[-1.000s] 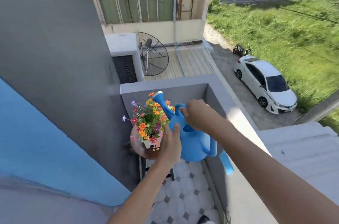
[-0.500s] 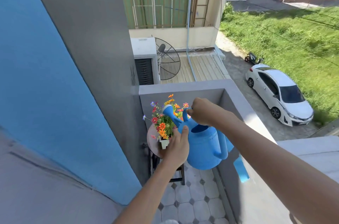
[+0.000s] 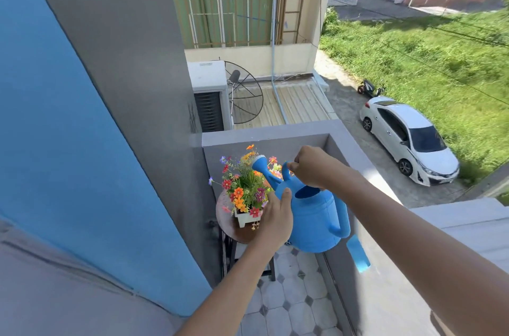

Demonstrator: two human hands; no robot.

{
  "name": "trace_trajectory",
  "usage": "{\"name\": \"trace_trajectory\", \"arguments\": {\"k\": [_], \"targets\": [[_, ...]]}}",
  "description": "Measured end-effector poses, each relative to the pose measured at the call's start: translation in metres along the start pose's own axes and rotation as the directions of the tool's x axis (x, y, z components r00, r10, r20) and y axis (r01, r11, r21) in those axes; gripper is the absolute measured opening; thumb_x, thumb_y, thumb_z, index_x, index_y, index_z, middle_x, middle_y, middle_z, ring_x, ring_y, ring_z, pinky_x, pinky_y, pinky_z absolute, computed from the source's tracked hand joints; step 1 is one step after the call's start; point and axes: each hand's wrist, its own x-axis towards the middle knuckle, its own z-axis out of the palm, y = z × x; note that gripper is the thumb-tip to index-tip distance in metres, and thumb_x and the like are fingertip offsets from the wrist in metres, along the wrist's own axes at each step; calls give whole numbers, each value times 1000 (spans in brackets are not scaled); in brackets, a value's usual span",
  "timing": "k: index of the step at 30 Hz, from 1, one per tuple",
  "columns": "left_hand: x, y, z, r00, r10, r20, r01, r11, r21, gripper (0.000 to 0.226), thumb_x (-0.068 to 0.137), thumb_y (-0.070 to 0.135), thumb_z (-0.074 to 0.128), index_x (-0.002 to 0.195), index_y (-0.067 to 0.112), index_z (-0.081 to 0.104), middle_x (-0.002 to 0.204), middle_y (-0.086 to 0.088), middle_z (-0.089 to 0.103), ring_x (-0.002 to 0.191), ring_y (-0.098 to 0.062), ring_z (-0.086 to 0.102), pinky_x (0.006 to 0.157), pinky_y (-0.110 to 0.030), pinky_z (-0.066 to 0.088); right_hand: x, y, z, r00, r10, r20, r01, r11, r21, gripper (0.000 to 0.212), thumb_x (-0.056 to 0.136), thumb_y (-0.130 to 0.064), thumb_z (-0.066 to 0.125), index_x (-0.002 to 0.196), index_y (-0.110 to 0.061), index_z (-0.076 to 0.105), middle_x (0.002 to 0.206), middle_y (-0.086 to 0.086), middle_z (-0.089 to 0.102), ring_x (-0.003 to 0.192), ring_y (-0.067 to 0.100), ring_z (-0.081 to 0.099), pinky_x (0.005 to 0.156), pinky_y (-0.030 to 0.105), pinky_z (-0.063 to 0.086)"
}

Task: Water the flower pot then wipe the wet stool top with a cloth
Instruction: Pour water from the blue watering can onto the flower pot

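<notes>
Blue plastic marks the watering can [image 3: 311,217], which is held over the round stool [image 3: 234,231] in the far corner of the balcony. Its top handle is gripped by the closed right hand [image 3: 311,167], while its left side is steadied by the left hand [image 3: 275,218], fingers spread flat against it. The long axis runs from the rear handle at the near right to the spout at the far left, the rose sitting among the blooms of the flower pot [image 3: 246,199]. No stream can be made out, so watering is judged underway at most. Wiping is left; no cloth is seen.
</notes>
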Motion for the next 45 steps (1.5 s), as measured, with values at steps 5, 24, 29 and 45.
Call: {"name": "trace_trajectory", "arguments": {"k": [5, 24, 29, 45], "targets": [[4, 8, 21, 998, 14, 58, -15, 1000, 19, 54, 93, 61, 22, 117, 17, 41, 107, -17, 54, 95, -31, 52, 77, -42, 38, -8, 20, -12, 998, 50, -33, -50, 999, -9, 33, 99, -34, 46, 94, -4, 57, 71, 7, 49, 52, 20, 48, 45, 27, 38], [6, 9, 28, 996, 15, 90, -16, 1000, 6, 57, 90, 65, 22, 123, 22, 39, 108, -5, 56, 100, -21, 55, 86, -46, 46, -11, 26, -17, 997, 80, -20, -80, 997, -5, 28, 100, -32, 46, 99, -6, 55, 72, 3, 48, 50, 16, 47, 42, 25, 33], [7, 2, 11, 1000, -6, 26, 7, 999, -38, 53, 91, 63, 26, 121, 21, 42, 107, -7, 57, 95, -23, 55, 75, -41, 41, -9, 10, -10, 998, 61, 4, -61, 996, 57, 32, 99, -36, 45, 96, -6, 56, 69, 5, 49, 47, 19, 48, 44, 26, 36], [-17, -12, -7, 989, -73, -127, 66, 996, -62, 48, 95, 58, 27, 118, 18, 41, 95, -3, 53, 84, -16, 52, 68, -35, 40, -7, -16, 11, 995, -78, 69, 76, 997, 29, 35, 99, -37, 45, 82, -7, 51, 64, 6, 48, 51, 21, 51, 46, 27, 38]]}}
